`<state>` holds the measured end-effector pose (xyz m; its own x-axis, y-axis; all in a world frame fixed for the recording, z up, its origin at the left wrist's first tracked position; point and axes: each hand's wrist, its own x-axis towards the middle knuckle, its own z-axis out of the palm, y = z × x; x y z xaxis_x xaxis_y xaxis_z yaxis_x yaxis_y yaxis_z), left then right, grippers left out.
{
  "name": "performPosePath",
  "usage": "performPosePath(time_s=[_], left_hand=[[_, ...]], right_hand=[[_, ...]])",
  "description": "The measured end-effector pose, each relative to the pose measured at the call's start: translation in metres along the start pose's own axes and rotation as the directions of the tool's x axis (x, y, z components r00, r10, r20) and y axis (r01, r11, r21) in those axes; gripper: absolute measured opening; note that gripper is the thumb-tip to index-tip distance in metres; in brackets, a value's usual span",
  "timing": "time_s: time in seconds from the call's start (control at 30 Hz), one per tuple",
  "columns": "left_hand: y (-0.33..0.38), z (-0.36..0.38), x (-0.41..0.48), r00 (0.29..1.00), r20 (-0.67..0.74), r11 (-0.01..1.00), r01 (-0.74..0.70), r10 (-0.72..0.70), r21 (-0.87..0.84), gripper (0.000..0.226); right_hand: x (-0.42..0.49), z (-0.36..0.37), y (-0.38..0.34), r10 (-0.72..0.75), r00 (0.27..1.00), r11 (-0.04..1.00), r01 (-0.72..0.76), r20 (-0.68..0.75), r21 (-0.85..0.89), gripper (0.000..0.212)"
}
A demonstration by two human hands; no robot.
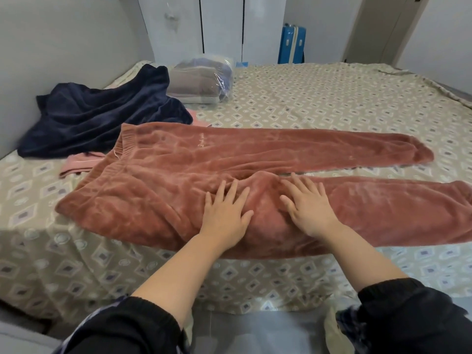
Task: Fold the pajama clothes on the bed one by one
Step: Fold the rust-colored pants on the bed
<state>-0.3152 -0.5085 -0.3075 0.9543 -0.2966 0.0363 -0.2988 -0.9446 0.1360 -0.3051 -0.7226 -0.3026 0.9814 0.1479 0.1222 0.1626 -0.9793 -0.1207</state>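
Rust-pink fleece pajama pants (163, 175) lie spread flat across the bed (319, 103), waistband to the left and both legs stretching right. My left hand (226, 218) presses flat on the near leg close to the crotch, fingers straight and spread. My right hand (307, 205) lies flat beside it on the same leg, fingers spread too. A crumpled navy fleece garment (102, 116) sits at the back left. A light pink garment (79, 163) peeks out from under the navy one and the waistband.
A clear plastic bag of folded clothes (204, 80) rests at the back of the bed. The grey headboard (63, 47) runs along the left. A blue suitcase (292, 44) stands by the white wardrobe beyond the bed. The near bed edge drops off below my forearms.
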Motion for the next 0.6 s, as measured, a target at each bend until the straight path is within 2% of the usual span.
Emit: performPosePath(time_s=[0.1, 0.2, 0.27, 0.37, 0.43, 0.53, 0.6], left_hand=[[0.007, 0.004, 0.006, 0.996, 0.042, 0.997, -0.078, 0.077, 0.018, 0.061], [0.014, 0.006, 0.012, 0.995, -0.01, 0.995, -0.101, 0.102, 0.004, 0.058], [0.019, 0.007, 0.016, 0.993, -0.049, 0.994, -0.111, 0.11, -0.014, 0.053], [0.027, 0.009, 0.02, 0.992, -0.075, 0.993, -0.108, 0.105, -0.036, 0.053], [0.03, 0.01, 0.021, 0.992, -0.072, 0.994, -0.107, 0.104, -0.028, 0.06], [0.032, 0.013, 0.023, 0.993, -0.059, 0.995, -0.101, 0.101, -0.004, 0.062], [0.033, 0.014, 0.024, 0.995, -0.041, 0.996, -0.089, 0.089, 0.011, 0.062]], right_hand=[[0.02, 0.0, 0.027, 0.198, 0.98, 0.977, -0.198, 0.0, 0.078, 0.052], [0.036, 0.003, 0.05, 0.364, 0.929, 0.922, -0.351, -0.061, 0.162, 0.046], [0.045, 0.005, 0.054, 0.357, 0.926, 0.932, -0.344, -0.124, 0.116, 0.04], [0.051, 0.001, 0.056, 0.258, 0.953, 0.963, -0.24, -0.159, 0.124, 0.041], [0.05, -0.004, 0.067, 0.292, 0.941, 0.954, -0.276, -0.171, 0.116, 0.045], [0.049, -0.005, 0.08, 0.407, 0.873, 0.913, -0.384, -0.268, 0.135, 0.048], [0.051, 0.0, 0.082, 0.368, 0.872, 0.93, -0.344, -0.322, 0.132, 0.046]])
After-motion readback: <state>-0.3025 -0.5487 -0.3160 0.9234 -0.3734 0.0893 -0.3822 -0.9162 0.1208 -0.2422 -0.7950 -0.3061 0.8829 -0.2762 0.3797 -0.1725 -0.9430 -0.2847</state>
